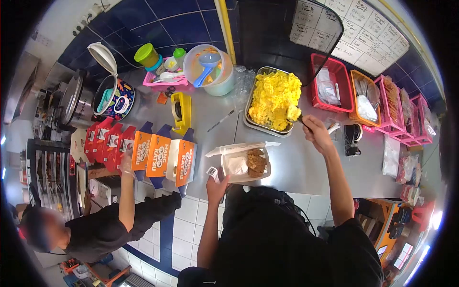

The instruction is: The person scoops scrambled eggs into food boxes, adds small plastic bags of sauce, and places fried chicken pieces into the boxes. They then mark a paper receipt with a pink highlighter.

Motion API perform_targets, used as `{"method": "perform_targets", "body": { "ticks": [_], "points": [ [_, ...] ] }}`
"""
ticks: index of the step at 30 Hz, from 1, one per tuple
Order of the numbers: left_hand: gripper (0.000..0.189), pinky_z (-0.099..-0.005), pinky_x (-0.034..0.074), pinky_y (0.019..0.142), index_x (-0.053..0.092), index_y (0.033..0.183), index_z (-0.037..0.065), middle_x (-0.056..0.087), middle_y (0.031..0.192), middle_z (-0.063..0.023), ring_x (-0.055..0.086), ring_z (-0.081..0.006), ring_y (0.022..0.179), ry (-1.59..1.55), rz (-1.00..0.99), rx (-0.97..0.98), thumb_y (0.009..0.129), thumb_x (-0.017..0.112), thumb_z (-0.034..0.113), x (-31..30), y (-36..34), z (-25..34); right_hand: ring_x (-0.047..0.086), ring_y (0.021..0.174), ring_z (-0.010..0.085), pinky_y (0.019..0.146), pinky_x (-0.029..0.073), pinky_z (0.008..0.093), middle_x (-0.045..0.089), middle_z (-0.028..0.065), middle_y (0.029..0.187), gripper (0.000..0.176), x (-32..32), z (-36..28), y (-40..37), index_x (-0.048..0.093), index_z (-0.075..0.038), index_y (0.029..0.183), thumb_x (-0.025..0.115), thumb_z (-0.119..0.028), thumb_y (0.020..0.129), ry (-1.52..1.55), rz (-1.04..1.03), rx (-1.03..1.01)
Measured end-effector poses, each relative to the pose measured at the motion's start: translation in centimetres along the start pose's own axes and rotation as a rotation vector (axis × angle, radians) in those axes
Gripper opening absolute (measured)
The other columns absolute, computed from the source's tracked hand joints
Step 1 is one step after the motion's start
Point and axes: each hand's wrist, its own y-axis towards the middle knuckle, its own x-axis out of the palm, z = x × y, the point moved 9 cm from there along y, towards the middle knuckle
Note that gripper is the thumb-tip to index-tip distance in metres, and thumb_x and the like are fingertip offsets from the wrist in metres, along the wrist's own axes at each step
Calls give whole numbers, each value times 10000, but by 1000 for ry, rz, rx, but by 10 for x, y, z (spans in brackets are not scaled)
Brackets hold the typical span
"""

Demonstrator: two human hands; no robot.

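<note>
The right hand (318, 134) grasps a black-handled utensil (300, 117), laden with egg (293, 113), at the tray's (268, 132) near-right corner; the left hand (216, 190) holds the open box (247, 179) at the tabletop's (299, 160) near edge.

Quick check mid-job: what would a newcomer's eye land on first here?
Most likely the bright yellow heap in the metal tray, upper middle, with the right hand holding a dark-handled utensil at its lower right. Next, the orange boxes at left, then the open box by the left hand.
</note>
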Motion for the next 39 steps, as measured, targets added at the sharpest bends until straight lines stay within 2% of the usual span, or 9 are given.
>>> {"method": "perform_targets", "body": {
  "ticks": [1,4,5,11,14,17,19,25,39],
  "points": [
    [576,-401,537,904,609,1214,-36,661,1173,-177,644,-300,1104,204,89,260,783,831,274,-5,-5,35,334,542,29,473,249,205,455,-69,716,161,0,-2,-14,587,-107,1010,558,-264,1030,-1,-3,3],
    [664,-441,501,948,580,1272,-13,610,1227,-179,579,-360,1179,527,137,221,761,843,320,1,-24,94,346,553,24,477,250,203,452,-72,709,154,7,13,-60,596,-105,1002,567,-255,1022,-3,-24,72],
    [832,-470,515,918,501,1352,-4,562,1270,-175,551,-367,1205,551,168,347,727,853,417,9,-22,87,354,559,23,479,252,200,452,-72,703,151,17,23,-74,600,-107,992,570,-253,1017,-18,-54,122],
    [1047,-509,528,892,395,1408,16,561,1283,-184,600,-381,1145,652,180,200,658,823,608,32,-11,108,354,542,29,458,251,192,463,-57,691,135,89,117,-96,617,-89,988,567,-214,1004,-7,-123,337],
    [938,-508,528,882,464,1306,19,605,1229,-195,632,-396,1089,713,50,6,645,832,574,36,1,92,331,516,23,445,238,190,466,-52,690,100,123,140,-80,609,-89,1016,566,-177,997,-31,-99,338],
    [813,-498,525,873,503,1206,24,648,1145,-201,645,-403,1057,660,12,-60,633,842,491,39,3,84,411,536,49,452,321,215,507,-21,699,119,134,159,-60,601,-57,1024,577,-166,984,-118,-33,179],
    [783,-496,521,878,510,1188,21,656,1126,-205,643,-402,1060,586,3,-33,628,843,455,34,9,70,672,689,258,554,501,384,644,114,759,157,138,118,-61,604,-20,992,606,-170,944,-590,126,-311],
    [752,-488,504,917,510,1173,14,657,1125,-214,636,-407,1070,484,-28,-33,604,861,358,31,11,70,637,765,446,642,536,509,647,212,885,91,163,117,-59,551,-51,1011,576,-118,955,-1021,91,-447],
    [768,-468,506,936,517,1201,18,655,1154,-217,640,-390,1085,419,-22,-13,616,883,355,27,8,60,627,858,464,711,527,509,639,224,972,141,161,104,-79,564,-34,1096,566,-86,965,-870,201,-499]
  ]
}}
